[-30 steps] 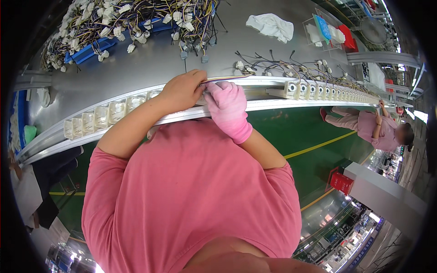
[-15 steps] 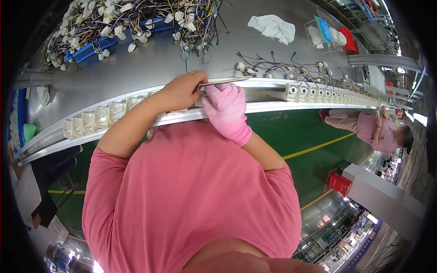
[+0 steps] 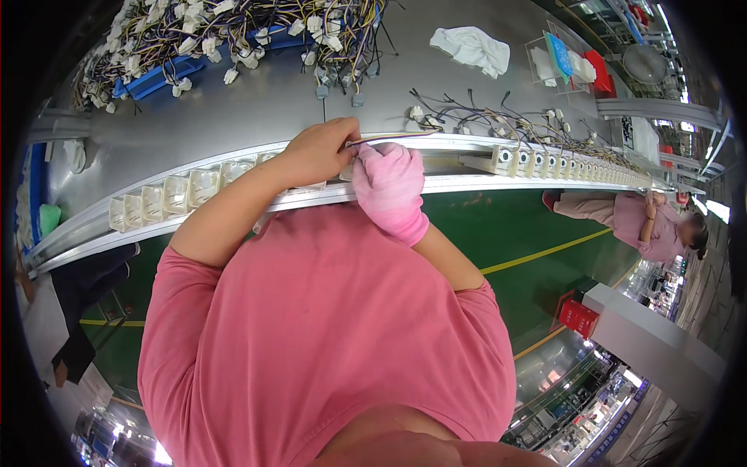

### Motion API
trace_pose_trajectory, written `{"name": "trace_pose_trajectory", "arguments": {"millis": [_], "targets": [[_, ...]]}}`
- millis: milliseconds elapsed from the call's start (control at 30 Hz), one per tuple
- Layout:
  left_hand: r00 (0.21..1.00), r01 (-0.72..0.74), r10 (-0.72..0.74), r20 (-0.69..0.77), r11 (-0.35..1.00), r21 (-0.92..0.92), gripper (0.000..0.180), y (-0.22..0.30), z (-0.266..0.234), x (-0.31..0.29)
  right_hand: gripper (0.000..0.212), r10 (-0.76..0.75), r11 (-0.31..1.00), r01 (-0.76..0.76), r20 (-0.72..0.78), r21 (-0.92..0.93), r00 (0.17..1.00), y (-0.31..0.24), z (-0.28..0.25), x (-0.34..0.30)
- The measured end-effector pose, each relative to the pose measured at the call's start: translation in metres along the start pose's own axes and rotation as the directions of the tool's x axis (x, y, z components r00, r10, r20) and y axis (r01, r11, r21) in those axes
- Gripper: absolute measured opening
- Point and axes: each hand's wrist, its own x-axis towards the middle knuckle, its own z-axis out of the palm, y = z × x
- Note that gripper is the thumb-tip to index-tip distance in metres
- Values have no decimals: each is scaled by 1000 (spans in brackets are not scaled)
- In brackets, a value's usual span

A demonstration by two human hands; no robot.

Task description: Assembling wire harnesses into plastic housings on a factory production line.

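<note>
A thin bundle of yellow, white and dark wires (image 3: 398, 138) runs from my fingertips toward the right along the metal rail (image 3: 459, 184). My bare left hand (image 3: 325, 150) pinches its left end over the rail. Close beside it, my right hand (image 3: 389, 183), in a pink-and-white glove, is closed with curled fingers at the same wires. Whatever sits between the fingertips is hidden. Clear plastic cups (image 3: 177, 194) stand in a row in the rail to the left of my hands. On the right, a row of whitish pieces with dark round centres (image 3: 537, 162) sits in the rail.
Beyond the rail, a grey metal table (image 3: 257, 105) carries a tangled heap of wire harnesses (image 3: 233, 39) around blue trays (image 3: 167, 79). More harnesses (image 3: 498, 118) lie at the right, near a white cloth (image 3: 471, 50) and a clear holder (image 3: 562, 66). Another person (image 3: 650, 222) stands far right.
My hands stay at the same spot on the rail, the gloved fingers curled slightly more. The whole view has shifted a little. The person at far right has brought their hands together.
</note>
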Motion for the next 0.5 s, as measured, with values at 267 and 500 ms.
{"name": "trace_pose_trajectory", "arguments": {"millis": [267, 500], "targets": [[1000, 28, -28, 7, 999, -21, 16, 3, -2, -1, 14, 4, 997, 10, -179, 79, 984, 1, 9, -3], [1000, 23, -22, -21, 1000, 14, 16, 3, 1, -1, 18, 4, 995, 0, -39, 98, 999, -2, 4, -1]]}}
